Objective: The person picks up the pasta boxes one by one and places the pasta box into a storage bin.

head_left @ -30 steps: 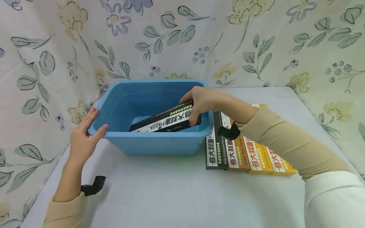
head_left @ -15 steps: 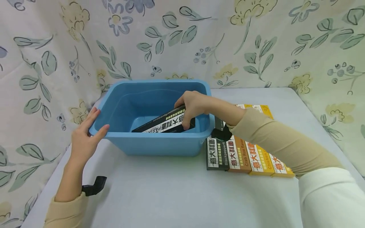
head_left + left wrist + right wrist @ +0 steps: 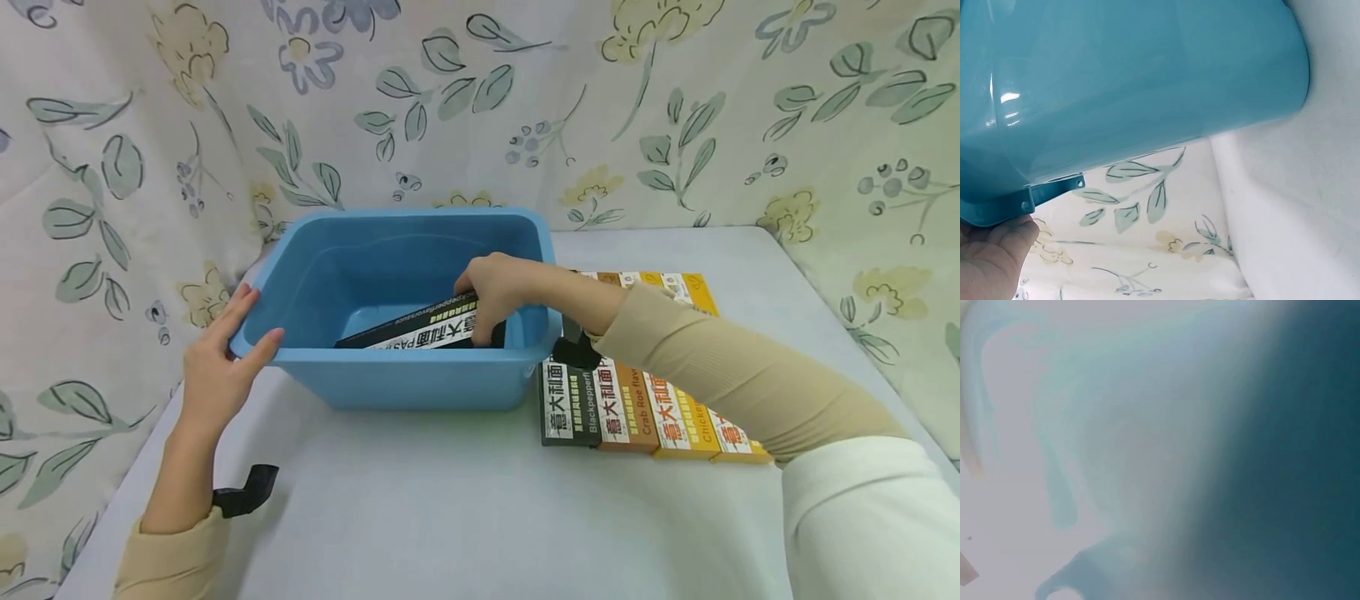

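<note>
Lower now, pasta box [image 3: 420, 332] inside blue tub [image 3: 405, 383].

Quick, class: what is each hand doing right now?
Left hand: open, fingers resting on the blue bin rim.
Right hand: grip closed on the black pasta box inside the bin.

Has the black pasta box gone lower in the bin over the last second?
Yes. The pasta box, gripped by the right hand, has sunk below the bin front rim and lies flatter.

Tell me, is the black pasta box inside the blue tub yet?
Inside. The black pasta box sits below the blue tub rim, tilted, gripped by the right hand.
</note>
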`<state>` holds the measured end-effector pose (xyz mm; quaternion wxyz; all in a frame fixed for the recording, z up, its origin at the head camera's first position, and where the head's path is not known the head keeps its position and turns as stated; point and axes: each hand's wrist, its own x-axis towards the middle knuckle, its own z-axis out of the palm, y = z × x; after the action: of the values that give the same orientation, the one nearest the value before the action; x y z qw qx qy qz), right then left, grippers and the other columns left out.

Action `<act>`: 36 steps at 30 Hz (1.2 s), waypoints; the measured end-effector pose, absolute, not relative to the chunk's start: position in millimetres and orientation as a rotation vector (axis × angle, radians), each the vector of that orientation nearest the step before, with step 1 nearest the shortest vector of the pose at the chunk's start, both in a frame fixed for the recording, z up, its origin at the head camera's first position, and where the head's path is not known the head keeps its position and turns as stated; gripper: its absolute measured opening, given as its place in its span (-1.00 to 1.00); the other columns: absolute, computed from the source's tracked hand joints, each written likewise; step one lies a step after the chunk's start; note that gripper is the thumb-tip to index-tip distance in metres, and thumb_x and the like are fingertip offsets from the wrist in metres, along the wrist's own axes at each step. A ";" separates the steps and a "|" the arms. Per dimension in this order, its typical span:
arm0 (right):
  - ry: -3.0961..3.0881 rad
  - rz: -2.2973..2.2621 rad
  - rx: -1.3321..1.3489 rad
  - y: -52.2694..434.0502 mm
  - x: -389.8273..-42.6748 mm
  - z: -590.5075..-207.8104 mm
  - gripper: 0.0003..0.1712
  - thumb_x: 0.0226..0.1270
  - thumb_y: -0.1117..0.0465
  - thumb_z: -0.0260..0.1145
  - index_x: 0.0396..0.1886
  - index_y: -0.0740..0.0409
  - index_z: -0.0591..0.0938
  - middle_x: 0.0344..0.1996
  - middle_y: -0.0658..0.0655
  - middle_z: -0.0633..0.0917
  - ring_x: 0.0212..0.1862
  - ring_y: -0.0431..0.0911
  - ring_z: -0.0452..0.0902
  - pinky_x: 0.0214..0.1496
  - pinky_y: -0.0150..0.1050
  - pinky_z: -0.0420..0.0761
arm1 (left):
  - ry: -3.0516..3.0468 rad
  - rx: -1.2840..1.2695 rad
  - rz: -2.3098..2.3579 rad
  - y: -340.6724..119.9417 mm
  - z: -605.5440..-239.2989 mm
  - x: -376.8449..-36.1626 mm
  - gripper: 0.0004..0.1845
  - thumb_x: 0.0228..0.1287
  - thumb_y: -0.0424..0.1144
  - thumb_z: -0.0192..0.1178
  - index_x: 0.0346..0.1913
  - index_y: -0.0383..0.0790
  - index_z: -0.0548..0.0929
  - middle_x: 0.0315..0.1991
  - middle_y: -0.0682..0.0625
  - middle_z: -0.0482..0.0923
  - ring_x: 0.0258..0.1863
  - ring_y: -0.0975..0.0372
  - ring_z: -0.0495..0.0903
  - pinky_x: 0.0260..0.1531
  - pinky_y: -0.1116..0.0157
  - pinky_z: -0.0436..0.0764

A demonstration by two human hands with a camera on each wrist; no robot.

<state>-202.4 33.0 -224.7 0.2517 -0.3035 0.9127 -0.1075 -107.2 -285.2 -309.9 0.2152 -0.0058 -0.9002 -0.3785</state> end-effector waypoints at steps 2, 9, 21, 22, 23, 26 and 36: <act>2.491 -0.229 -0.854 35.2 -203.7 -227.7 -0.10 -0.02 0.19 0.47 0.40 0.18 0.38 0.25 0.14 0.52 0.01 -0.02 0.46 -0.11 -0.23 0.53 | -2.495 -0.014 -1.054 -284.9 -310.2 -107.0 -0.33 0.31 -0.11 0.22 0.44 -0.16 0.32 0.46 -0.03 0.17 0.35 -0.21 0.23 0.09 -0.28 0.32; 2.500 -0.164 -0.874 42.7 -205.7 -236.5 -0.11 0.04 0.17 0.48 0.41 0.20 0.37 0.22 0.17 0.54 -0.08 -0.04 0.50 -0.16 -0.25 0.53 | -2.486 -0.026 -1.054 -284.9 -311.0 -106.8 -0.33 0.31 -0.11 0.22 0.44 -0.17 0.32 0.46 -0.02 0.16 0.35 -0.21 0.23 0.08 -0.29 0.32; 2.522 -0.550 -0.801 55.1 -209.9 -230.7 -0.07 0.08 0.06 0.50 0.42 0.25 0.34 0.35 0.18 0.43 0.37 0.02 0.31 0.36 -0.11 0.37 | -2.476 -0.033 -1.062 -285.8 -311.6 -106.1 -0.34 0.31 -0.12 0.22 0.44 -0.16 0.33 0.46 -0.02 0.17 0.36 -0.20 0.23 0.07 -0.28 0.34; 2.527 -0.585 -0.788 56.6 -209.6 -229.0 -0.07 0.08 0.06 0.49 0.43 0.24 0.33 0.36 0.17 0.41 0.38 0.02 0.29 0.37 -0.10 0.35 | -2.476 -0.033 -1.067 -285.7 -311.7 -106.1 -0.34 0.31 -0.11 0.22 0.44 -0.16 0.33 0.46 -0.01 0.16 0.36 -0.20 0.22 0.07 -0.28 0.33; 2.533 -0.622 -0.776 58.5 -209.3 -227.6 -0.07 0.09 0.06 0.49 0.43 0.23 0.33 0.37 0.16 0.41 0.39 0.01 0.28 0.37 -0.10 0.34 | -2.478 -0.030 -1.068 -285.5 -311.7 -106.0 -0.34 0.32 -0.11 0.22 0.44 -0.16 0.32 0.47 -0.01 0.16 0.36 -0.19 0.22 0.08 -0.28 0.32; 2.535 -0.748 -0.750 65.9 -207.4 -225.0 -0.06 0.12 0.06 0.47 0.46 0.21 0.29 0.39 0.14 0.37 0.41 0.00 0.25 0.40 -0.08 0.31 | -2.481 -0.026 -1.066 -285.2 -311.5 -105.8 -0.34 0.32 -0.11 0.21 0.44 -0.16 0.32 0.47 -0.01 0.16 0.37 -0.19 0.21 0.08 -0.28 0.31; 2.542 -1.099 -0.659 93.0 -197.8 -225.1 -0.01 0.13 0.00 0.47 0.49 0.15 0.23 0.41 0.13 0.35 0.42 -0.04 0.23 0.41 -0.11 0.29 | -2.469 -0.033 -1.075 -284.5 -313.0 -106.3 -0.34 0.32 -0.10 0.21 0.44 -0.16 0.33 0.47 0.01 0.15 0.37 -0.20 0.20 0.09 -0.30 0.30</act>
<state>-197.8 93.0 -225.1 0.1471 -0.2290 0.8833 -0.3818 -106.3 -284.5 -313.0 0.2225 -0.0121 -0.8937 -0.3893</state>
